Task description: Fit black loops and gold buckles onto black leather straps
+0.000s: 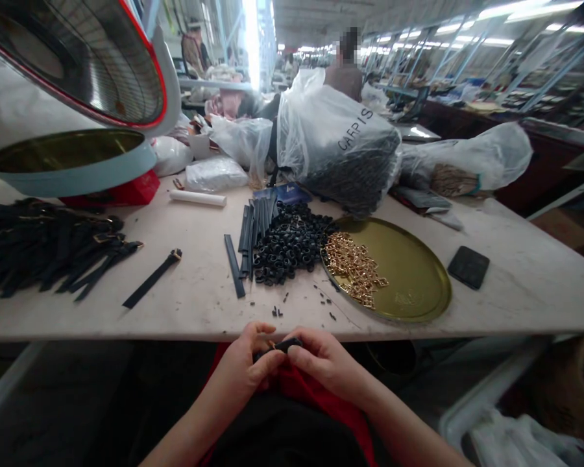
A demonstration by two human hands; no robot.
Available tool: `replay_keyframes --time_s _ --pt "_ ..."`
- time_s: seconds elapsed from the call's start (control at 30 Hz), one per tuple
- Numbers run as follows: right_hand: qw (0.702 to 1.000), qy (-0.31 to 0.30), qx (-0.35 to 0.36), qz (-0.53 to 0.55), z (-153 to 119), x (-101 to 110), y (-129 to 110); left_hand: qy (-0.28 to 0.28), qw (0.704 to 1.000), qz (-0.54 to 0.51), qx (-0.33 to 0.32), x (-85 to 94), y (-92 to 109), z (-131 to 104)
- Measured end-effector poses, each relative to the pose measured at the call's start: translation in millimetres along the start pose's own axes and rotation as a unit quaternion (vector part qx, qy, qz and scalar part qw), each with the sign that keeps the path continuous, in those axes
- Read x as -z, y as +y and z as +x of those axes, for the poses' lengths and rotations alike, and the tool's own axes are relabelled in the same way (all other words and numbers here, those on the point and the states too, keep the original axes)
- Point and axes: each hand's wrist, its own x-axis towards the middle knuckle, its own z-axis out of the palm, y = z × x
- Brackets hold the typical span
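Just in front of the table's near edge, my left hand and my right hand meet over a short black strap. The fingers of both are closed on it, and a small gold-coloured glint shows near the left fingers; most of the strap is hidden. Beyond them lie a heap of small black loops and a stack of flat black strips. Gold buckles are piled on the left side of a round gold-coloured tray. A single buckled strap lies to the left.
Many buckled straps are heaped at the far left, under a round tin and a red-rimmed heater or fan. A large plastic bag stands behind the loops. A black phone-like slab lies right. People are farther back.
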Motion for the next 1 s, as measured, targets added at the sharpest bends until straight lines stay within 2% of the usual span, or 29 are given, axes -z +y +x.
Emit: replay_keyframes --time_s 0.03,0.07,0.1,0.17,0.23,0.27,0.33,0.4,0.5,0.6,0.67,0.77,0.83,1.0 --pt "1.000 -0.001 0.004 -0.029 9.1 8.0 0.1 -0.002 1.000 0.009 -0.017 1.0 0.9 0.6" --pt "0.997 0.029 0.012 -0.066 20.6 16.5 1.7 -0.002 0.999 0.024 -0.030 2.1 1.6 1.5" --pt "0.988 0.088 0.028 -0.121 34.0 24.8 4.5 0.003 0.999 0.040 -0.037 3.2 2.1 2.7" --pt "0.942 0.181 0.060 -0.278 63.2 38.4 12.2 0.026 0.998 0.055 -0.030 5.3 1.7 6.3" --pt "0.890 0.197 0.054 -0.408 89.3 45.2 20.0 0.046 0.998 0.049 -0.017 7.3 -0.4 11.3" --pt "0.874 0.194 0.047 -0.443 99.1 46.3 23.4 0.048 0.998 0.042 -0.010 8.4 -2.0 13.9" --pt "0.862 0.191 0.035 -0.469 110.8 45.9 29.0 0.043 0.999 0.028 0.002 10.5 -6.1 19.0" --pt "0.862 0.197 0.039 -0.466 112.8 46.4 33.6 0.046 0.999 0.016 0.009 12.8 -10.7 23.7" --pt "0.889 0.239 0.059 -0.386 105.2 53.5 38.7 0.060 0.998 0.007 0.009 15.9 -15.4 31.7" --pt "0.939 0.280 0.021 -0.198 92.8 60.6 38.1 0.062 0.998 0.006 0.000 17.1 -13.6 43.1" --pt "0.964 0.262 -0.032 -0.031 84.1 58.9 33.2 0.061 0.998 -0.003 -0.005 16.5 -8.8 52.1" --pt "0.964 0.177 -0.088 0.178 72.4 45.8 22.3 0.066 0.997 -0.035 -0.018 14.6 -0.6 63.0" --pt "0.962 0.123 -0.107 0.220 66.5 35.0 16.4 0.055 0.997 -0.057 -0.021 13.7 2.6 65.2" --pt "0.971 0.060 -0.157 0.170 56.9 19.8 14.0 0.013 1.000 -0.009 -0.009 13.7 1.8 50.9"
